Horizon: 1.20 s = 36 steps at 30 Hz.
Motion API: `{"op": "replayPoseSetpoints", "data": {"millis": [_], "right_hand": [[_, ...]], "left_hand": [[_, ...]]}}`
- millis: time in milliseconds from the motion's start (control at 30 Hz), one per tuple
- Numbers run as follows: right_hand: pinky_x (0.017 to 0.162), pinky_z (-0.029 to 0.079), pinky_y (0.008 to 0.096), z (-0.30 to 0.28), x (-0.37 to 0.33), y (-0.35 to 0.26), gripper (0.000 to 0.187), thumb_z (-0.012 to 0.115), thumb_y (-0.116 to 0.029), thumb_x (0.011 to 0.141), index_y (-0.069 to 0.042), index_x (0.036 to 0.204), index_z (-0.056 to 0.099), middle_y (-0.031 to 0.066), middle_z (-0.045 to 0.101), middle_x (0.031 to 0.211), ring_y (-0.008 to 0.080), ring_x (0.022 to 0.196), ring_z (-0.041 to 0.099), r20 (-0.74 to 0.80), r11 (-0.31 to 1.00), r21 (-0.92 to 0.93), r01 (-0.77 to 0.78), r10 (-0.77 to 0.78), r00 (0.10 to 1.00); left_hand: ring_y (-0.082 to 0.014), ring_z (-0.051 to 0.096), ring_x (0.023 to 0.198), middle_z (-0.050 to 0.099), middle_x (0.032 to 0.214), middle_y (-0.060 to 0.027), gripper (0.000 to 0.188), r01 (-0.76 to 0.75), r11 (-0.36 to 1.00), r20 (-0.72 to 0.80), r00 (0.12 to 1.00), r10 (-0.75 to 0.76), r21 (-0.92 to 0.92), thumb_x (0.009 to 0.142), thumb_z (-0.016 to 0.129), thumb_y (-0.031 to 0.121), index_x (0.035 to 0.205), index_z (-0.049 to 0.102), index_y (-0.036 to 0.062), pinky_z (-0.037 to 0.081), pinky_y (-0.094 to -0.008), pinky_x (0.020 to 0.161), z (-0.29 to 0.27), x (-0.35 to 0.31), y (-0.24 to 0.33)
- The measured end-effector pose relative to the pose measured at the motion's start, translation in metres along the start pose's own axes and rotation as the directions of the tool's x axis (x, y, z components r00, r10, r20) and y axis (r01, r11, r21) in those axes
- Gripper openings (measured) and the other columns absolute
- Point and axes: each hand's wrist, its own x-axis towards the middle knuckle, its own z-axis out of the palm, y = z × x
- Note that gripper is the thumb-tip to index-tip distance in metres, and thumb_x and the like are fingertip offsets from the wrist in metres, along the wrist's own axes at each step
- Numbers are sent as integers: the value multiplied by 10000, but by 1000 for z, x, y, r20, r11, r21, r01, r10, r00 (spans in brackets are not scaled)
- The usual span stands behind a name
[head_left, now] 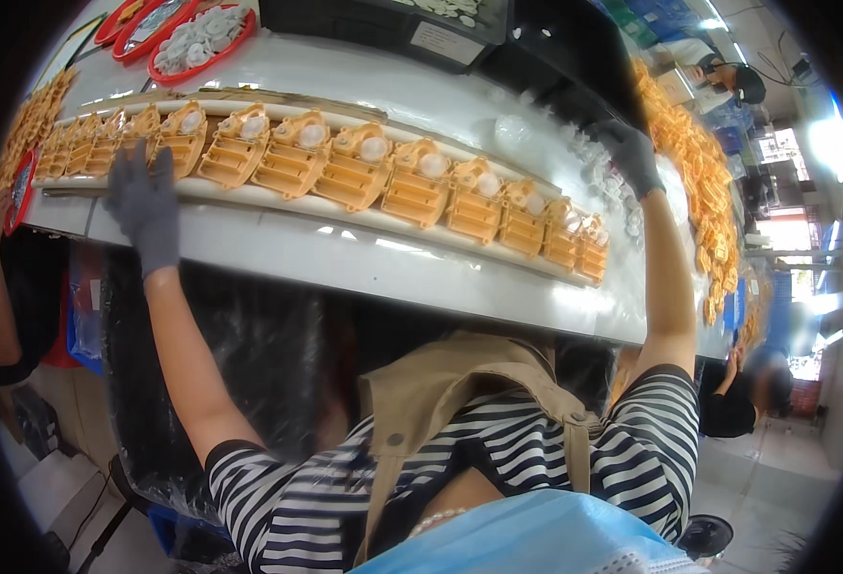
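A row of yellow-orange plastic housings (354, 172) lies side by side across the white table, most with a round translucent disc (375, 149) set in the upper part. My left hand (144, 210), in a grey glove, rests at the near edge of the row towards its left end, its fingers stretched out and apart. At the far right my gloved right hand (629, 155) reaches to a heap of small clear plastic parts (589, 158). Its fingers are bent and dark against the black bin, so whether they hold a part cannot be made out.
Red trays (201, 43) of white and clear parts stand at the back left. A black bin (374, 33) is at the back. Orange parts (694, 182) are heaped on the right, and more (29, 134) lie far left. Other people are at work on both sides.
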Motion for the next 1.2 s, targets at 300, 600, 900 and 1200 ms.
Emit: {"op": "replayPoseSetpoints", "data": {"millis": [300,600,900,1200], "right_hand": [[762,513,411,42,-18,7,259,616,-156,830,-122,1079,681,151,683,924,317,837,661,56,953,-290,89,-76,996],[684,515,309,40,-18,-8,272,584,-99,873,-84,1133,661,117,690,895,211,744,654,145,945,224,-239,210,967],[748,493,359,41,-13,-43,104,597,-60,840,-65,919,664,95,656,889,251,850,624,121,910,-200,362,-344,931],[750,497,381,54,-1,-64,152,596,-37,775,-110,887,667,47,639,877,267,887,606,164,754,-458,470,-448,879]], "left_hand": [[-311,412,1305,474,1395,-126,375,-84,995,-37,996,86,45,951,515,435,1236,581,201,278,-516,1064,-10,-9,-2],[-365,497,1209,538,1296,-203,313,-125,992,-100,988,122,-27,955,546,322,1192,609,127,379,-463,1005,-24,-5,12],[-407,539,1144,553,1271,-232,316,-158,987,-117,981,154,-25,954,545,312,1173,617,96,425,-477,965,-21,-4,15],[-378,508,1186,536,1299,-204,309,-121,992,-93,989,118,-35,950,554,325,1184,620,136,403,-463,998,-15,-7,12]]}}
